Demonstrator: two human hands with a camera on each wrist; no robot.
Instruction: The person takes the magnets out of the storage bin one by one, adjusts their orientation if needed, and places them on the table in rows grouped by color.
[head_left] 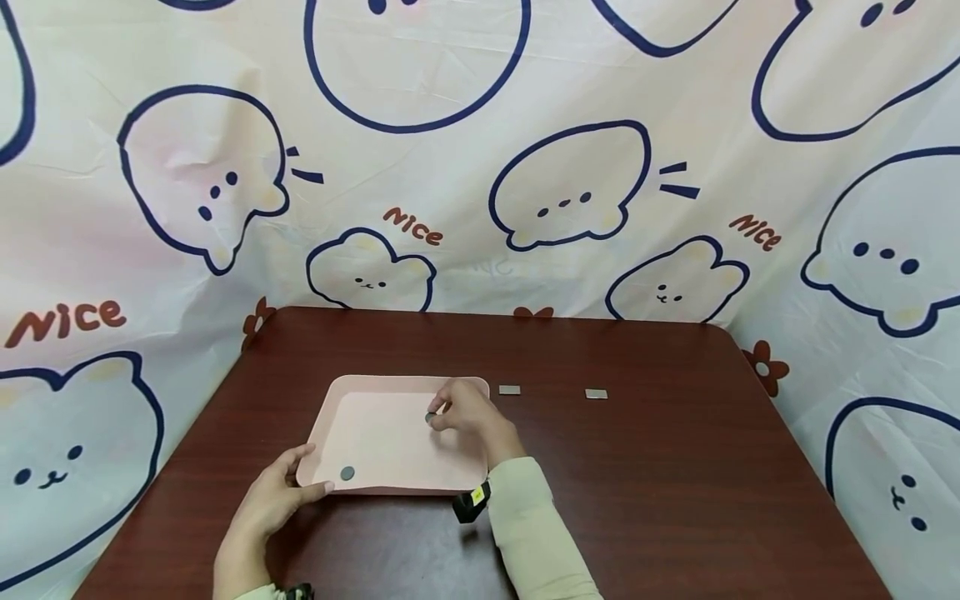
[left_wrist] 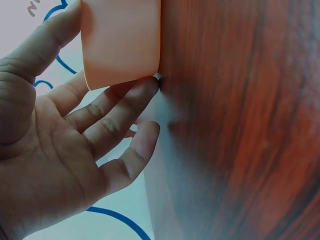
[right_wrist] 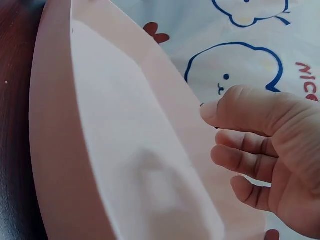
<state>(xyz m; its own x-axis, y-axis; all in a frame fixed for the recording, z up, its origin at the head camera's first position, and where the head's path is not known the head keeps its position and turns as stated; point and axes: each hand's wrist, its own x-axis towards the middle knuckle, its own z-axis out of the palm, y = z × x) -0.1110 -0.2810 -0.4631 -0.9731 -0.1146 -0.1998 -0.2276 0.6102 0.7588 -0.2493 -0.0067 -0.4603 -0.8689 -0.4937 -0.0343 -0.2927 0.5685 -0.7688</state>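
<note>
While the person's left hand point(head_left: 276, 497) held the pink tray point(head_left: 386, 429) at its near left corner, thumb at the near rim and the other fingers spread loosely by the left side, I saw the right hand point(head_left: 468, 412) over the tray's right half. Its thumb and forefinger were closed in a pinch on a small dark disc point(head_left: 431, 417), the remaining fingers bent; I couldn't tell whether that disc touched the tray. A grey disc point(head_left: 347, 473) lay flat inside the tray, close to its near left corner. A small pale rectangle point(head_left: 509, 390) lay on the brown table point(head_left: 675, 483) just beside the tray's far right corner, and a matching rectangle point(head_left: 596, 394) farther to its right. Behind the tray hung a printed cloth point(head_left: 465, 287).
</note>
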